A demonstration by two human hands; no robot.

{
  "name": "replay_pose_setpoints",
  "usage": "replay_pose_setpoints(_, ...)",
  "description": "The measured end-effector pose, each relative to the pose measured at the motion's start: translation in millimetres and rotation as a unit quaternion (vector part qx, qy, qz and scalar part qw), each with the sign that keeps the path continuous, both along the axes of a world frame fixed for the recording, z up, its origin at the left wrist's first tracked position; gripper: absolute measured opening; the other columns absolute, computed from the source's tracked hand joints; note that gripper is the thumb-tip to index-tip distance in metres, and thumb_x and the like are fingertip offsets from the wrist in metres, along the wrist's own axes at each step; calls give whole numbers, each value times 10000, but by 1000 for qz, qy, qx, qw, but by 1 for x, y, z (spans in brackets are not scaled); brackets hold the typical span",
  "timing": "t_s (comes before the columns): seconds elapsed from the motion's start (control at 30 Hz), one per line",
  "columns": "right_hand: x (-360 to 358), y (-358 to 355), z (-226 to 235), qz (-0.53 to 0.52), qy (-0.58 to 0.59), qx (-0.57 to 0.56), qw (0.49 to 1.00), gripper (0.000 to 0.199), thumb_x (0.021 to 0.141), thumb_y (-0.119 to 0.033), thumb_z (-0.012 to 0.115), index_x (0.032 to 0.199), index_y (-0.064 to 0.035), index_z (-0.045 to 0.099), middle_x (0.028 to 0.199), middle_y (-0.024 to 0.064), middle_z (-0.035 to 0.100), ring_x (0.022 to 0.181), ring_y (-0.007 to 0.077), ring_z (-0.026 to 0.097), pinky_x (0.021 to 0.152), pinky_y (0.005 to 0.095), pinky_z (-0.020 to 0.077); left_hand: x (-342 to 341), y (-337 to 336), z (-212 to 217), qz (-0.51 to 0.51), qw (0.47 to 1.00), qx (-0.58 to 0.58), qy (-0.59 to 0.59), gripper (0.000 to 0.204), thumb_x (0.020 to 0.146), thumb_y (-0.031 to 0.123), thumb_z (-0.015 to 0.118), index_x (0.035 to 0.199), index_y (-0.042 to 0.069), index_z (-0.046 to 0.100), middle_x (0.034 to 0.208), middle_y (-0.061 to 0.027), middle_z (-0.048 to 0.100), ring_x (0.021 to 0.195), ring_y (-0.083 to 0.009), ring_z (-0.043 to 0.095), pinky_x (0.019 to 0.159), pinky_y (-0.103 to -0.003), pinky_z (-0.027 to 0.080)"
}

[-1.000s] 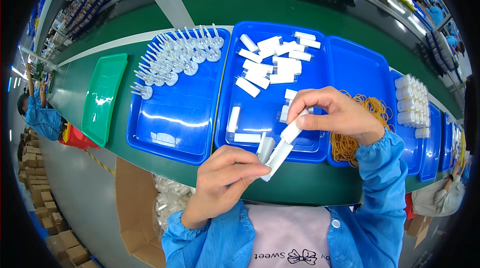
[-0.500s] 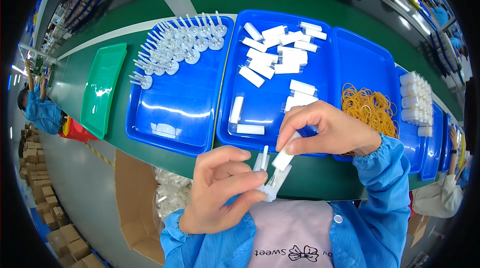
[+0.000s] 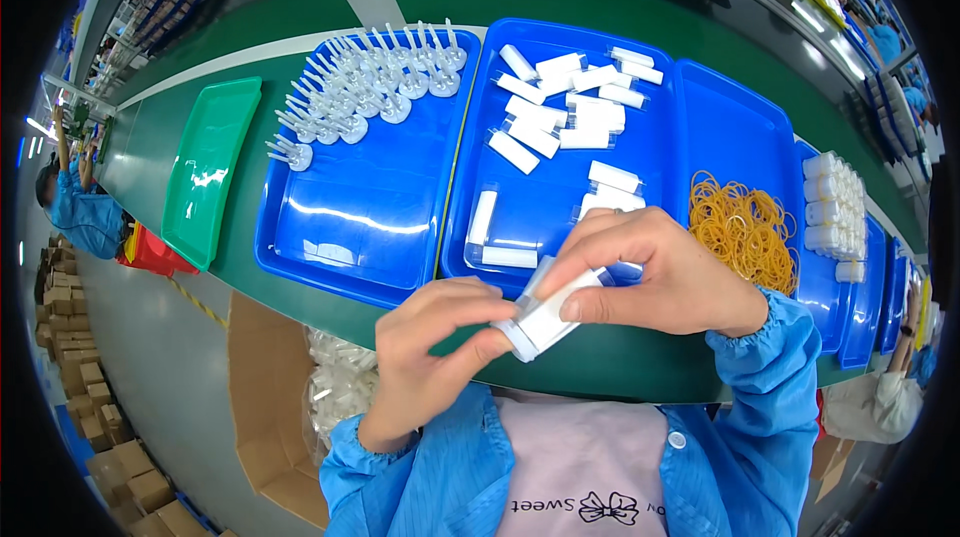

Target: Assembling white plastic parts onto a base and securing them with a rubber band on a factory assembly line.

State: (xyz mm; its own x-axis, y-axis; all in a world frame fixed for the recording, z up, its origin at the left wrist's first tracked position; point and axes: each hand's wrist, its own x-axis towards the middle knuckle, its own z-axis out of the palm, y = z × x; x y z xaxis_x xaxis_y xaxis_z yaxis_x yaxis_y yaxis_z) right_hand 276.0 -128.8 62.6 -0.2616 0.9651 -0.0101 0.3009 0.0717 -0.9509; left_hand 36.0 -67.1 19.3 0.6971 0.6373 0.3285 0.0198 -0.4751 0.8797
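Note:
In front of my chest, both hands meet at a small assembly of white rectangular pieces (image 3: 548, 323) standing on a clear plastic base (image 3: 521, 342). My left hand (image 3: 425, 347) is closed, pinching the base between thumb and fingertips. From the other side my right hand (image 3: 660, 267) grips the white pieces between thumb and fingers; any pegs are hidden by them. Beyond the hands, a blue tray (image 3: 560, 207) carries several similar white pieces with clear ends (image 3: 597, 117). To its left, another blue tray (image 3: 350, 202) holds rows of clear pegged bases (image 3: 350, 127).
Right of the middle tray lies a pile of yellow rubber bands (image 3: 742, 237) in a blue tray, then stacked white bundles (image 3: 835, 202). A green tray (image 3: 210, 177) sits at the left. Below the table edge stands a cardboard box (image 3: 262, 407) with clear plastic pieces. Co-workers sit at both sides.
My right hand has brought its white piece down to the base, and the pegs seen before are now covered. The hands are closer together, with the left slightly higher.

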Motion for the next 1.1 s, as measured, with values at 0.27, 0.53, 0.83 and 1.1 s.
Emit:
replay_pose_setpoints(0.27, -15, 33, -40, -64, -205, 199, 956, 144, 783, -165, 693, 903, -94, 658, 904, 69, 656, 863, 292, 587, 752, 402, 441, -26, 18, -3, 239, 948, -130, -166, 182, 844, 0, 665, 1025, -20, 648, 1034, -72, 588, 935, -134, 569, 839, -257, 448)
replay_pose_setpoints(0.53, -47, 30, -77, -39, -437, 179, 881, 219, 719, -68, 638, 933, -52, 599, 871, 100, 614, 869, 261, 586, 772, 388, 402, -23, 17, -5, 238, 959, -77, -132, 164, 826, 6, 691, 988, -17, 673, 1000, -70, 586, 914, -132, 553, 813, -251, 439)
replay_pose_setpoints(0.83, 19, 23, -38, -147, -1, 54, 988, 187, 833, -149, 685, 962, -76, 570, 956, 71, 581, 825, 175, 597, 727, 304, 489, -17, 3, 3, 174, 983, 52, -27, 200, 746, -48, 716, 931, 29, 724, 909, -93, 636, 804, -178, 596, 708, -271, 478)
replay_pose_setpoints(1.1, 13, 19, -19, -199, 227, -44, 952, 330, 892, -256, 691, 1153, -87, 581, 949, -23, 570, 794, 48, 514, 717, 199, 434, 16, -15, 12, 41, 988, 151, -8, 274, 670, -75, 729, 907, 60, 735, 857, -77, 637, 731, -182, 582, 625, -270, 444)
